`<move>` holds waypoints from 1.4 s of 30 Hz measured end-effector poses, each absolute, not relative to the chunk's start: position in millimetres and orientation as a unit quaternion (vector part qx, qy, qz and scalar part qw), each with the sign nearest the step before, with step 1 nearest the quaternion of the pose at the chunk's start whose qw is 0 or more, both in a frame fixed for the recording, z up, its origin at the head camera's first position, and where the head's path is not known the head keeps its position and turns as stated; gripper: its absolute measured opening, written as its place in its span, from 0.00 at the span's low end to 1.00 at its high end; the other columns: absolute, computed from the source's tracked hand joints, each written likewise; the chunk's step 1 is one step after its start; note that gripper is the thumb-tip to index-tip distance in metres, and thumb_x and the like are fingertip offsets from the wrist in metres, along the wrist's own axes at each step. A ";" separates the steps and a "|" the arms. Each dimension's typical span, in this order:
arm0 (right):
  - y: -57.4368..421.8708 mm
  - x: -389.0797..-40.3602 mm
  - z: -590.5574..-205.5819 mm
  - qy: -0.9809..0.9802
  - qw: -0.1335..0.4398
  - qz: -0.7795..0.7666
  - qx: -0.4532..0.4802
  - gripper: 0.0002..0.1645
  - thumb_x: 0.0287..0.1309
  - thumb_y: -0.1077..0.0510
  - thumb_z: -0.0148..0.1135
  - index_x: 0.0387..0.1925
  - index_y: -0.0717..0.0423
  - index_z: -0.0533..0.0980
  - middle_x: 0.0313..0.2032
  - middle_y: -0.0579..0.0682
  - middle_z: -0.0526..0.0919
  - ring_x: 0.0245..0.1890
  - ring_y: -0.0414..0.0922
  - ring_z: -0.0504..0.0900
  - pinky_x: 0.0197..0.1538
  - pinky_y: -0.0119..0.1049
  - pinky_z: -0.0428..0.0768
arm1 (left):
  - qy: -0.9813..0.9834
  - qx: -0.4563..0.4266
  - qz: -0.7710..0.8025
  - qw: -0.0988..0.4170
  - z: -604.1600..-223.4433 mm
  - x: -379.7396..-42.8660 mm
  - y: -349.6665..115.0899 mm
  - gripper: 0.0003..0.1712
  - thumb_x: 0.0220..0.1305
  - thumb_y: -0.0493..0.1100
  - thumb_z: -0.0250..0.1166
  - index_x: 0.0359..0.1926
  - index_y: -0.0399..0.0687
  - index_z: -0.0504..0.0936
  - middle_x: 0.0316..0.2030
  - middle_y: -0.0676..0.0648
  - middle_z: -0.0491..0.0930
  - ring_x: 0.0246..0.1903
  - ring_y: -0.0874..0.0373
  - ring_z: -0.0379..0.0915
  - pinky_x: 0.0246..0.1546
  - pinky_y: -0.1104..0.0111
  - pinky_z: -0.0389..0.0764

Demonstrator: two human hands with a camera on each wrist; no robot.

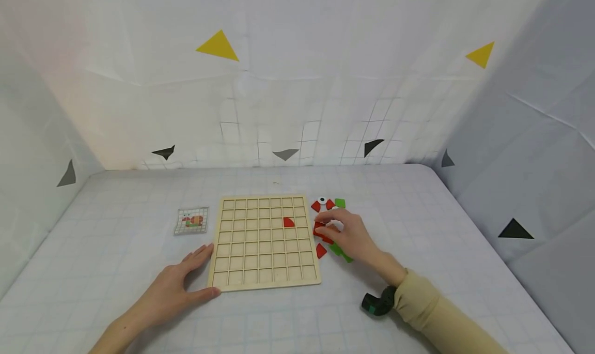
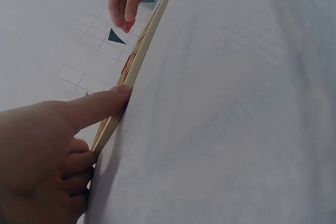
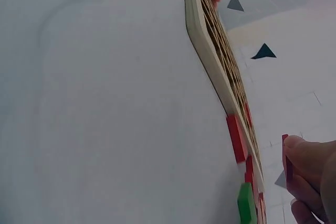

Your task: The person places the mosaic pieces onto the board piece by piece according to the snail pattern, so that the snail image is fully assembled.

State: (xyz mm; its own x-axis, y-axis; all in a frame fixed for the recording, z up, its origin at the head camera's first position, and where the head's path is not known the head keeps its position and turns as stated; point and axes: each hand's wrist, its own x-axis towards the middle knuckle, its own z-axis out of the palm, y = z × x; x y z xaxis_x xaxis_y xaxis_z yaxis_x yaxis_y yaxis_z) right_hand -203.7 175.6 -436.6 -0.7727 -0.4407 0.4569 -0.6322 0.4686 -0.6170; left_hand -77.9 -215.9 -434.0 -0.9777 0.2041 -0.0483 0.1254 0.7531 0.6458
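A wooden grid board (image 1: 265, 288) lies on the table with one red quarter-circle tile (image 1: 288, 222) in a compartment at its upper right. My left hand (image 1: 169, 287) rests against the board's near left corner, thumb tip at the corner and the other fingertips along the left edge. Above the loose tiles at the right side, my right hand (image 1: 350, 235) pinches a thin red tile (image 3: 287, 163) between thumb and finger, raised from the table in the right wrist view. Red tiles (image 1: 321, 250) and green tiles (image 1: 341, 203) lie beneath and around this hand, partly hidden by it.
A small card (image 1: 192, 221) with a coloured picture on a grid lies left of the board. A white round tile with a black dot (image 1: 322, 200) sits by the board's far right corner. A black band (image 1: 380, 301) is at the right wrist. White sheeting surrounds the table.
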 end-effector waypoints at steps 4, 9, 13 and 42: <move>165.5 -204.6 -440.5 -0.839 0.101 0.419 0.332 0.15 0.53 0.64 0.75 0.44 0.58 0.83 0.41 0.50 0.87 0.40 0.45 0.84 0.40 0.38 0.87 | 0.935 0.086 0.338 0.059 -435.1 -78.0 -216.3 0.57 0.49 0.71 0.71 0.76 0.52 0.63 0.74 0.41 0.62 0.72 0.33 0.55 0.68 0.37 0.61; 154.2 -205.5 -442.2 -0.841 0.081 0.424 0.327 0.15 0.53 0.62 0.75 0.44 0.58 0.84 0.42 0.48 0.87 0.44 0.43 0.84 0.42 0.38 0.87 | 0.933 0.089 0.343 0.056 -435.7 -77.6 -216.1 0.57 0.49 0.71 0.71 0.75 0.53 0.63 0.74 0.41 0.62 0.72 0.33 0.56 0.68 0.37 0.61; 146.1 -205.3 -441.1 -0.842 0.064 0.428 0.323 0.16 0.54 0.61 0.75 0.45 0.58 0.84 0.43 0.48 0.88 0.46 0.44 0.83 0.45 0.41 0.87 | 0.933 0.089 0.345 0.055 -435.8 -77.3 -215.8 0.57 0.49 0.71 0.71 0.75 0.52 0.63 0.73 0.41 0.62 0.72 0.33 0.56 0.68 0.37 0.61; 119.9 -209.0 -454.8 -0.856 0.101 0.353 0.365 0.14 0.55 0.57 0.74 0.45 0.51 0.85 0.41 0.41 0.87 0.42 0.38 0.78 0.43 0.31 0.79 | 0.936 0.097 0.336 0.045 -433.8 -77.7 -215.2 0.57 0.50 0.71 0.71 0.75 0.53 0.63 0.73 0.40 0.63 0.71 0.33 0.57 0.66 0.37 0.62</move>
State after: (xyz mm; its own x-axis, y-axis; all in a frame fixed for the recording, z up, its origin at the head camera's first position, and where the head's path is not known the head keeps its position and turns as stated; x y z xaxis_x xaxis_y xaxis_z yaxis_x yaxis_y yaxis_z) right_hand -209.0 119.9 -454.8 -0.7130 -0.5533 0.4307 -0.6961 0.4845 -0.5299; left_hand -77.7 -215.2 -433.8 -0.9772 0.2115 -0.0183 0.1516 0.7555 0.6374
